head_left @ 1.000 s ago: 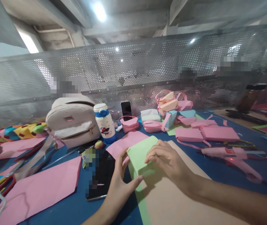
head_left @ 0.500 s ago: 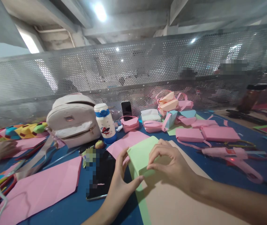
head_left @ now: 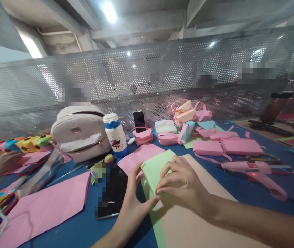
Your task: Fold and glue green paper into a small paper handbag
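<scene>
A folded sheet of light green paper (head_left: 154, 169) lies on a beige sheet (head_left: 188, 227) on the blue table. My left hand (head_left: 131, 198) holds its left edge, thumb and fingers pinching the fold. My right hand (head_left: 181, 184) presses down on top of the green paper, fingers bent and fingertips meeting my left thumb at the crease. A black phone (head_left: 111, 194) lies just left of my left hand.
A large pink sheet (head_left: 43, 206) lies at the left. A white backpack (head_left: 78, 134), a bottle (head_left: 116, 135), a propped phone (head_left: 139, 121), pink paper boxes (head_left: 224, 146) and a pink glue gun (head_left: 255, 170) stand around. Another person's hand (head_left: 3, 163) rests at the far left.
My right hand has slid left and down along the green paper to meet my left thumb. The other person's hand at the far left has reached further onto the table.
</scene>
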A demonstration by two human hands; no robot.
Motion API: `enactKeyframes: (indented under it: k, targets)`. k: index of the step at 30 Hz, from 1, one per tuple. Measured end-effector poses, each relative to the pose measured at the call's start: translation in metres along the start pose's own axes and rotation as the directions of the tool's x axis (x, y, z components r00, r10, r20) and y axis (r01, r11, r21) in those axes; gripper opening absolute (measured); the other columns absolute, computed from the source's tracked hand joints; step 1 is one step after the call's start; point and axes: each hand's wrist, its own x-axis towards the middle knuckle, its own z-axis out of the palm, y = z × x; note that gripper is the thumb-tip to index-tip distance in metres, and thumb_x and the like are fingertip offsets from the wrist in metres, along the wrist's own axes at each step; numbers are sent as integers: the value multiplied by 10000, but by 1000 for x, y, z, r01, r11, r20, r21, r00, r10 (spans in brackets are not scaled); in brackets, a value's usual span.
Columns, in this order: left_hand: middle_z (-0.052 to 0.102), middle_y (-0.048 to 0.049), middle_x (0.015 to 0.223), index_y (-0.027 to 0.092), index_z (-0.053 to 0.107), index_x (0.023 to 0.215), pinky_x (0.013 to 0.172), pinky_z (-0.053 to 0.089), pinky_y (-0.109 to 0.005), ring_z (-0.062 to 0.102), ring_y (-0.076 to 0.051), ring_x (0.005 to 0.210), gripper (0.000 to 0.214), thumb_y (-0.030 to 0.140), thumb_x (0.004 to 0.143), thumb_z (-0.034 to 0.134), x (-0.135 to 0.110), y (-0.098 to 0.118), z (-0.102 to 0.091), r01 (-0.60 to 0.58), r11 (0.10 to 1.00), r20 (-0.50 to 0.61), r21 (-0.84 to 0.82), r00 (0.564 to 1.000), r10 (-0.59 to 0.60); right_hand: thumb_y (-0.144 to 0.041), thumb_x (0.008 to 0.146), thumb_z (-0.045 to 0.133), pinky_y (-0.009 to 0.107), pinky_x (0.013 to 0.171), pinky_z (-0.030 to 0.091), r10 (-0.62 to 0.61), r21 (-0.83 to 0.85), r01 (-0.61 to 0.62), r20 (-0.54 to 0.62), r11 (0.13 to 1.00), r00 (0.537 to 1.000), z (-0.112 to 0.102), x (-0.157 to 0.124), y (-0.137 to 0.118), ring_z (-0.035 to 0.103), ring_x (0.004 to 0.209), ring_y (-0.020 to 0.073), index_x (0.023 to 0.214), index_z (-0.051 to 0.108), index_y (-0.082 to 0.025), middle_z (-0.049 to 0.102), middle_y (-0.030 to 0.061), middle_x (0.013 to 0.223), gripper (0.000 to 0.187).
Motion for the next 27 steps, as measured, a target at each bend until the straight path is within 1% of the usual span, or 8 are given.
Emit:
enactKeyframes:
  k: [6,9,14,19,24,27]
  targets:
    - [361,-55,1530,341,346,1425,1193,294,-511,364,-330,1427,776,305,771,762,-1,-1,-1,3,1000,10,10,1000,-4,-296,960,657,354,797,346,19,-58,-20,-16,998,1000,8,-1,-6,528,883,184,842,685,-253,661,-22,877,128]
    - [359,-60,1531,335,339,1429,1194,290,-515,365,-329,1425,774,302,777,755,0,-1,-1,-3,1000,10,13,1000,3,-270,969,641,354,809,350,12,-76,-14,-25,997,1000,10,-2,-6,538,905,187,856,658,-241,657,-17,887,118]
    - [358,-86,1528,308,334,1426,1199,276,-535,358,-342,1426,781,343,779,771,1,-1,-1,-24,1000,5,3,1000,24,-277,932,697,354,809,350,-15,-49,12,-45,999,999,7,-1,-2,545,866,177,843,698,-262,670,-26,882,90]
    - [383,-93,1515,301,345,1418,1205,269,-539,347,-347,1438,777,357,780,785,1,1,0,-21,1000,4,-16,1000,21,-302,933,694,374,796,352,-43,-62,40,-44,997,998,3,-1,2,546,829,184,850,742,-279,685,-10,868,98]
    - [381,-100,1527,297,346,1424,1212,263,-537,343,-346,1446,789,372,777,791,1,2,0,-7,1000,-2,-23,1000,7,-322,930,696,371,794,355,-39,-58,36,-49,998,998,3,-2,2,555,821,182,848,741,-278,680,-9,860,103]
    - [375,-103,1531,298,343,1424,1207,271,-539,345,-351,1445,788,371,778,788,1,2,0,-7,1000,-3,-20,1000,6,-288,930,694,369,813,365,-6,-23,5,-39,1000,999,5,-2,0,571,858,190,848,724,-264,672,-3,871,90]
